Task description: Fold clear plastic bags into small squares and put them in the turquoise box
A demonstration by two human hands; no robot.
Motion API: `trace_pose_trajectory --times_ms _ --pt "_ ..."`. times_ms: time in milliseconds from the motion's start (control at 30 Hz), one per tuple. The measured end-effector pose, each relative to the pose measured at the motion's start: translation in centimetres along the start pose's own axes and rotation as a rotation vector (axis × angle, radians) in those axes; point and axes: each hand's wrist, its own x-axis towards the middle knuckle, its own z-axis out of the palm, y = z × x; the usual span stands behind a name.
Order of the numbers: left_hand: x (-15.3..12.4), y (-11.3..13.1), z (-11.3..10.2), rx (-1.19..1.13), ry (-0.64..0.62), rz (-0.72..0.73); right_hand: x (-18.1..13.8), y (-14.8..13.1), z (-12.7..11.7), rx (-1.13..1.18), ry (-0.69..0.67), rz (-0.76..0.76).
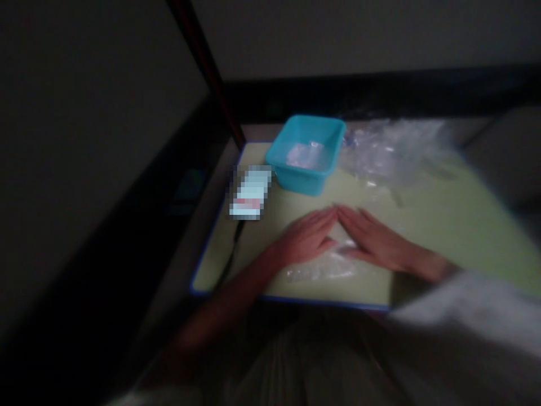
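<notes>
Head view shows the left hand [305, 239] and right hand [377, 239], fingers straight and side by side, tips meeting, over a clear bag [318, 272] on the surface [456, 231]. Beyond stands a tub [301, 179].

The single head-worn view looks forward and steeply down (from fairly near) onto a pale yellow, blue-edged rectangular table [456, 237].

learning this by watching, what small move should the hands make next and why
I'd probably draw the left hand and right hand apart to smooth the clear, shiny plastic piece: both look flat, fingertips together beyond it, and its uneven glints suggest wrinkles, though blur hides detail.
</notes>
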Motion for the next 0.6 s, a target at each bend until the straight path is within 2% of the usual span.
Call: trace_pose_trajectory --times_ms 100,433,600 --pt "-0.1 0.0 0.0 0.017 -0.019 0.005 -0.3 0.0 1.0 -0.033 0.027 -0.008" --pt "-0.2 -0.1 0.3 0.038 -0.025 0.022 -0.4 -0.1 1.4 -0.037 0.057 -0.003" --pt "-0.2 -0.5 -0.5 -0.004 -0.004 0.033 -0.4 0.8 -0.6 0.084 0.026 -0.008"
